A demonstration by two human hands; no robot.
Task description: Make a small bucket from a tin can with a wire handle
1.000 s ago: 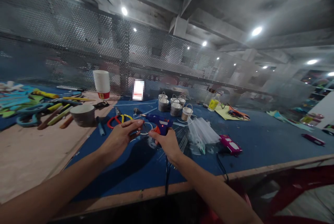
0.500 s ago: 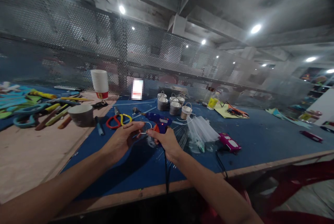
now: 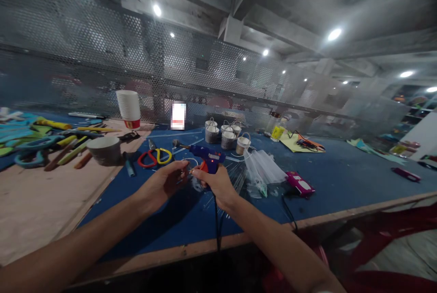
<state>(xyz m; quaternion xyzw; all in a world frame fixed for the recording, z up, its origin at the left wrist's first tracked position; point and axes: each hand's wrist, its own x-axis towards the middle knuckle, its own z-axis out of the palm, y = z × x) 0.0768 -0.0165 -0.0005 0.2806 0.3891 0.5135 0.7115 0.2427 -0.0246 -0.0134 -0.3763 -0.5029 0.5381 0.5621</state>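
Close together over the blue table top, both my hands work around a small thin white loop, like a bent cord or wire. My left hand is closed in a pinch at the loop's near side; its fingertips partly hide what they hold. My right hand wraps the handle of a blue hot glue gun with an orange trigger and a lit red light, nozzle pointing left. The right thumb and forefinger reach close to the left fingertips. Beyond the left hand lie red-and-yellow scissors.
Several small grey buckets with handles stand behind the glue gun. To the right lie clear plastic bags and a magenta box. On the left are a grey bowl, stacked paper cups and tools. A cord hangs over the table edge.
My fingertips have come slightly closer together at the white loop, and less of it shows. The glue gun stays in the right hand; the view has shifted a little.
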